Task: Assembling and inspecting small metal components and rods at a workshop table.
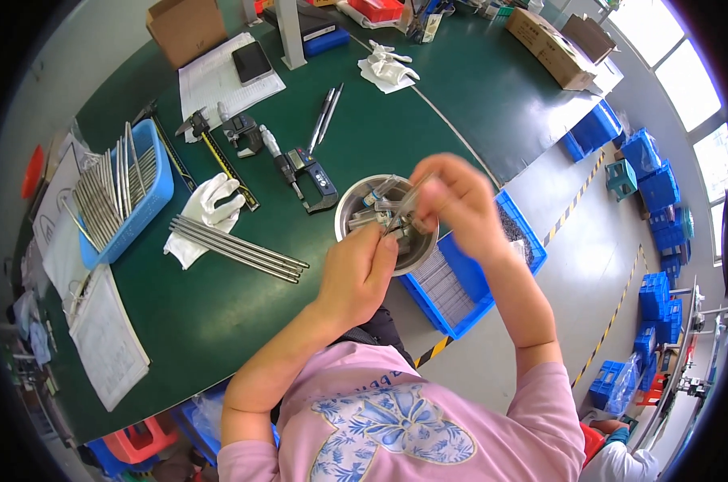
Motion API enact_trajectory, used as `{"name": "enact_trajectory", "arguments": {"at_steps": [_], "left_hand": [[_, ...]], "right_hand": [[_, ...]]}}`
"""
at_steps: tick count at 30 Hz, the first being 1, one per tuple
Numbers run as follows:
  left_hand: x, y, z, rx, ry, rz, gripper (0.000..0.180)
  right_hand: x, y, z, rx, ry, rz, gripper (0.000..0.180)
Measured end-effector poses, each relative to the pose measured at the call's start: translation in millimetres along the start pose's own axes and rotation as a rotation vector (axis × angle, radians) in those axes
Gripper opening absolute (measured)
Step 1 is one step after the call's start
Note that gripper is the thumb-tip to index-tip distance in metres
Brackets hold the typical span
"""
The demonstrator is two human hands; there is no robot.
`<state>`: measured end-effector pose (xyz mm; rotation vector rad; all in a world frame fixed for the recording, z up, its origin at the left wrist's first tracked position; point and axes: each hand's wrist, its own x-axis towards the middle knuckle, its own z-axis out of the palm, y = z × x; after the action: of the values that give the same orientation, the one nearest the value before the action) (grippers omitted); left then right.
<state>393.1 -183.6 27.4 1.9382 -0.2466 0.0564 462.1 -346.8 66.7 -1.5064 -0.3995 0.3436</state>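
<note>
My left hand (354, 269) is closed, its thumb and fingers pinched on the lower end of a thin, shiny, clear-looking strip (405, 207). At the strip's upper end my right hand (458, 201), a little blurred by motion, has its fingers pinched together. Just what the strip is does not show. Both hands are over the rim of a round metal bowl (349, 205). Small silvery and clear pieces (378, 201) lie in the bowl, partly hidden by my hands. Beyond it on the green table (243, 321) rests a digital micrometer (312, 181).
Four-sided blue crates (460, 317) with thin pieces stand right of the bowl. Several metal rods (239, 249) lie beside a white glove (211, 209). At left are a blue basket (157, 193) of rods and papers (111, 337). A caliper (223, 165) and phone (252, 63) lie farther back.
</note>
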Motion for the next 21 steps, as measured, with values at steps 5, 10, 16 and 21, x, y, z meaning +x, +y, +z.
{"name": "enact_trajectory", "arguments": {"at_steps": [5,10,16,21], "left_hand": [[1.0,-5.8,2.9,-0.105,0.082,0.065,0.020],[4.1,-1.7,-0.5,-0.092,0.103,0.037,0.018],[3.1,-11.0,11.9,0.391,0.154,0.175,0.017],[-3.2,-9.6,8.7,0.474,0.223,0.173,0.024]], "right_hand": [[2.7,4.3,-6.2,-0.036,-0.020,0.085,0.018],[-0.4,13.2,-1.5,-0.173,-0.199,0.039,0.018],[9.4,29.5,3.0,-0.441,0.177,-0.215,0.009],[15.3,43.1,6.5,-0.441,0.184,-0.152,0.009]]}}
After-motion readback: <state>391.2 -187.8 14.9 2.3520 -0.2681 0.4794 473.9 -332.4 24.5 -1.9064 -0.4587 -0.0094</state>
